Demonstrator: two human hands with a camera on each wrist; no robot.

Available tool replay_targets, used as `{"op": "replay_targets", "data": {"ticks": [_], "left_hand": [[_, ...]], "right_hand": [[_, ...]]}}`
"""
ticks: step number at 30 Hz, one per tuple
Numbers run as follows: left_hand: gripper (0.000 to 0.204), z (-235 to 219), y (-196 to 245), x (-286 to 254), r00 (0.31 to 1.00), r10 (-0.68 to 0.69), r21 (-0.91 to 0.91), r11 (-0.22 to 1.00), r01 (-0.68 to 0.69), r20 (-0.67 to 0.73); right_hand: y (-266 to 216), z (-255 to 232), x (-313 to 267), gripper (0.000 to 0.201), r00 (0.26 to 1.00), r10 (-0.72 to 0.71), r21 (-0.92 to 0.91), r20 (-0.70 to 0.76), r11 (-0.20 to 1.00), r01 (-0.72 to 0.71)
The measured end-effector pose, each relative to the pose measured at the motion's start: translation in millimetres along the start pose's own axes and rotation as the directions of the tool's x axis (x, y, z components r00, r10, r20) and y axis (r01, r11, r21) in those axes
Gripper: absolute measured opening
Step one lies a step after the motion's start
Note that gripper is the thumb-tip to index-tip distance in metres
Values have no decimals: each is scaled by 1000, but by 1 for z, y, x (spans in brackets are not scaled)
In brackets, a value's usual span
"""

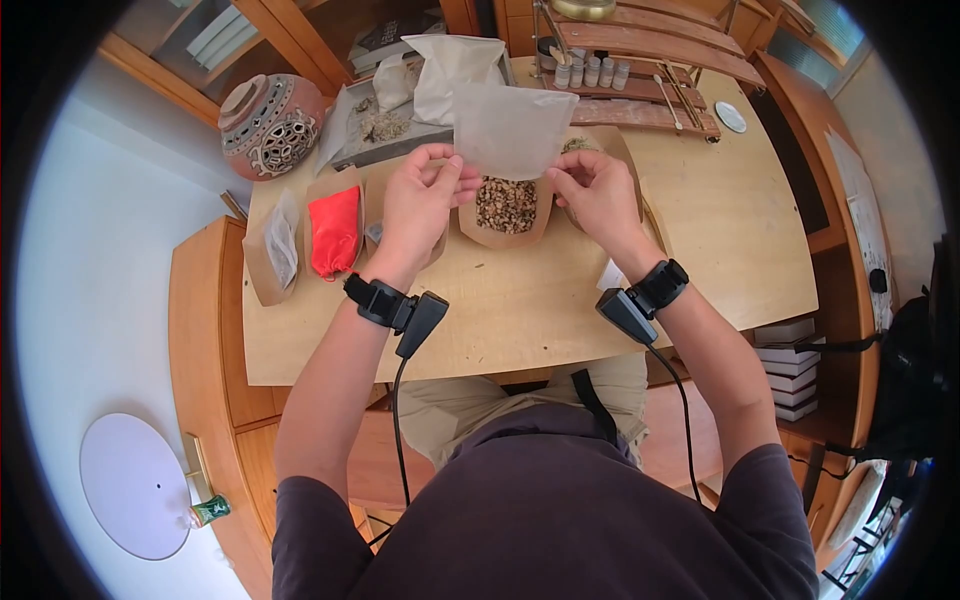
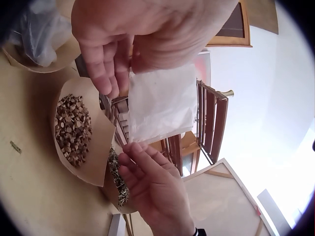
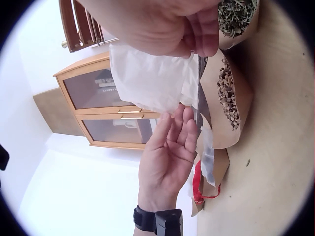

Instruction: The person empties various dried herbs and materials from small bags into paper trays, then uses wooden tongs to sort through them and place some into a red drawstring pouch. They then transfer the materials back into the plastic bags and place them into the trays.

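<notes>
A thin white pouch (image 1: 512, 130) is held up flat above the table, spread between both hands. My left hand (image 1: 425, 205) pinches its lower left corner between thumb and fingers. At the lower right corner, my right hand (image 1: 605, 200) pinches the edge; the left wrist view also shows these right-hand fingertips (image 2: 133, 147) on the pouch's corner. Just below and behind the pouch sits a brown paper holder (image 1: 505, 240) with chopped dried brown pieces (image 1: 506, 205). Dried green herb (image 3: 236, 18) fills another paper holder, partly hidden behind my right hand in the head view.
To the left lie a red drawstring bag (image 1: 335, 230) and a clear plastic bag (image 1: 282, 240) in paper holders. A grey tray (image 1: 395, 148) with white bags and a pierced clay pot (image 1: 275, 135) stand behind. A wooden rack (image 1: 650, 50) with small bottles (image 1: 592, 72) is at the back right.
</notes>
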State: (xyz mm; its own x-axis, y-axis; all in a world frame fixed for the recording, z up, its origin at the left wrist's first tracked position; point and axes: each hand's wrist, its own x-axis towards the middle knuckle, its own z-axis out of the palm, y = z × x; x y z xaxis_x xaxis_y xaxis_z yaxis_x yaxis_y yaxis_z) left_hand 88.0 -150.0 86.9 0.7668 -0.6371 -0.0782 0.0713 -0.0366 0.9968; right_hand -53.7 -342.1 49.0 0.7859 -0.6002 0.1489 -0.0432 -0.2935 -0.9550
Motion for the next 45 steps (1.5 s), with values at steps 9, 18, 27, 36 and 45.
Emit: {"op": "replay_targets", "data": {"ticks": [9,18,27,36,45], "left_hand": [[28,2,-4,-1,998,58,200,978,-54,-16],[32,6,-7,1,997,5,-132,991,6,83],[34,14,-1,-7,996,9,-187,982,9,94],[39,1,-16,-8,973,173,-59,984,-165,155],[28,-13,-8,-17,989,114,-43,993,-111,89]], "right_hand": [[-3,-3,-2,16,995,-88,-148,-44,986,80],[-13,-1,-9,16,999,21,-148,-50,989,-28],[-9,-1,-8,17,996,-50,-120,-72,992,42],[-6,-2,-16,18,998,-31,-120,-55,993,24],[-12,1,-47,26,992,-6,119,-124,993,21]]}}
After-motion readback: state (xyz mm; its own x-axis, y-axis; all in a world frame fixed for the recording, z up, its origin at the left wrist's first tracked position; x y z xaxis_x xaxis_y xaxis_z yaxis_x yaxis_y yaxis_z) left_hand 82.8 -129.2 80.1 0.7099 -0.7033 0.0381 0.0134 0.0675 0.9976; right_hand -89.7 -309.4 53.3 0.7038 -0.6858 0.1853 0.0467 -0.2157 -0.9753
